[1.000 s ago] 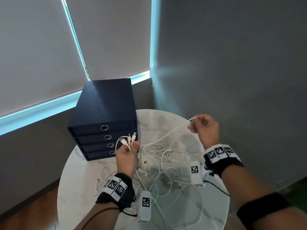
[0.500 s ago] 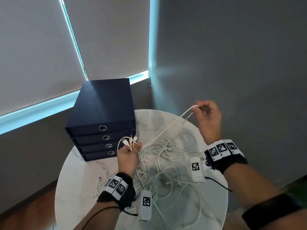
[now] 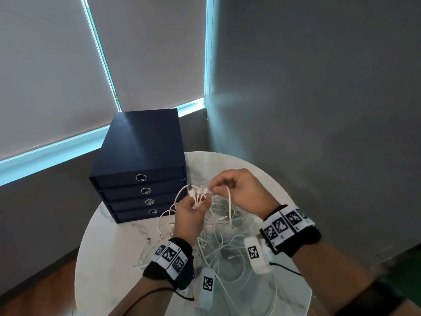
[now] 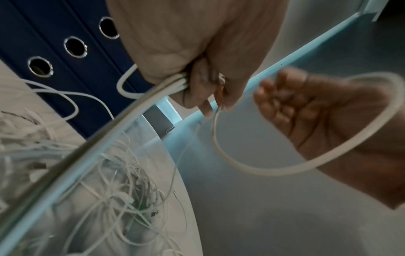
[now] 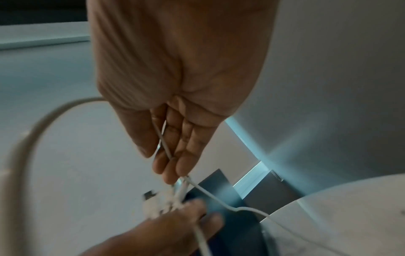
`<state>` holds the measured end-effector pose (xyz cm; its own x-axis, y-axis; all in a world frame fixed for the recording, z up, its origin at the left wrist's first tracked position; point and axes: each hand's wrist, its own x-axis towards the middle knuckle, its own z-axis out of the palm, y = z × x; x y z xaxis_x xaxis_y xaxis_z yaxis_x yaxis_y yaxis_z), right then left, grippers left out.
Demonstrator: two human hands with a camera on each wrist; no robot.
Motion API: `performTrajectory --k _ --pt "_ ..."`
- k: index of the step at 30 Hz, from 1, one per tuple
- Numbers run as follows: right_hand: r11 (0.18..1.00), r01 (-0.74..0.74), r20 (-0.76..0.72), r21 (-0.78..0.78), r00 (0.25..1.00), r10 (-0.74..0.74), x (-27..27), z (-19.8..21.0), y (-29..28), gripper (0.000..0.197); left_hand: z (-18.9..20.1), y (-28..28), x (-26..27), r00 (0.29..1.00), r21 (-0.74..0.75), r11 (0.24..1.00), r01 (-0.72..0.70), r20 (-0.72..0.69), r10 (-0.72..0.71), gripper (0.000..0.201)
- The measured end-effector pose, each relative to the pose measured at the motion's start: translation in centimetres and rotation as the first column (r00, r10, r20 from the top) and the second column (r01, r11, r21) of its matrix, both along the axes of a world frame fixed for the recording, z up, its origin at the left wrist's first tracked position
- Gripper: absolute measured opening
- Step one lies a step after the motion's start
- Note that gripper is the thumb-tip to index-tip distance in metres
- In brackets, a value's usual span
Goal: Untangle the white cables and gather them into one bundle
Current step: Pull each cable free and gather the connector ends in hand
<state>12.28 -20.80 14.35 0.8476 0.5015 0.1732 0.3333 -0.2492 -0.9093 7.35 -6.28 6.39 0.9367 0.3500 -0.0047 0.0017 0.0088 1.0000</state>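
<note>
On table: blue drawers (image 3: 141, 169), loose cables (image 3: 218, 242).
Table (image 3: 109, 247): round marble, grey-walled corner.
Left hand (image 3: 190, 212): grips cable ends.
Right hand (image 3: 239, 190): pinches one cable.

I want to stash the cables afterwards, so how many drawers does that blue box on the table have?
4, stacked on the blue drawer box: ring pulls at top, second, third and bottom.

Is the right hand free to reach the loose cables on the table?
Probably not yet: the right hand pinches a cable end beside the plugs the left hand grips, above the loose cables.
</note>
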Motion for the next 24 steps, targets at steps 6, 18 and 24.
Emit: performTrajectory --k 6,18,24 --pt "0.969 -0.172 -0.191 0.176 0.96 0.205 -2.4 2.4 2.2 0.022 0.3 -0.2 0.2 0.994 -0.085 0.996 0.019 0.106 -0.01 0.023" --pt "0.989 0.136 -0.072 -0.05 0.988 -0.139 0.2 -4.1 0.2 0.046 1.8 1.4 0.6 0.997 -0.365 0.928 0.077 0.044 -0.065 0.025" --pt "0.945 0.051 -0.239 -0.322 0.962 -0.134 -0.9 -14.0 -1.5 0.013 4.5 2.2 1.2 0.993 -0.454 0.891 0.026 0.115 0.029 0.012"
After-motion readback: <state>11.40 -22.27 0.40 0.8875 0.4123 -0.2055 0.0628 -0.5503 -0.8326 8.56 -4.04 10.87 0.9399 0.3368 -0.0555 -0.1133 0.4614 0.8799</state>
